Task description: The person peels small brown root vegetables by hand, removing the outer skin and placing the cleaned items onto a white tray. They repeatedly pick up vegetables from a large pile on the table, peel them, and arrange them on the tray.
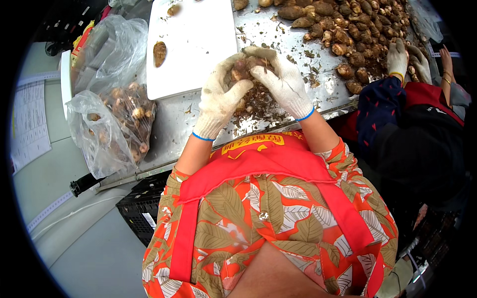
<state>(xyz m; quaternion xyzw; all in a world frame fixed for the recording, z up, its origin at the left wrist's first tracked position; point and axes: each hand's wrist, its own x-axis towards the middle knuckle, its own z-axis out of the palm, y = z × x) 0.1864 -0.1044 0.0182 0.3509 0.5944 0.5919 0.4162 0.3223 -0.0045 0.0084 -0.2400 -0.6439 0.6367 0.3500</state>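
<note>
My left hand (220, 97), in a white knit glove with a blue cuff edge, curls around small brown taro corms (238, 72). From the other side, my right hand (286, 81) in a matching glove closes on them, thumb across the top. The fingers partly hide the corms, so how many are held cannot be told. Beneath the hands, dark peel scraps and root bits (261, 103) lie on the metal table (179, 115). Beyond my left hand is a white board (193, 48) bearing a single brown corm (159, 54) and another farther back.
A clear plastic bag (126, 119) of corms stands at left, beside a crumpled bag (123, 48). A large taro heap (346, 29) covers the back right. Close on the right, a co-worker's gloved hands (397, 57) touch the heap. Below the table is a black crate (143, 208).
</note>
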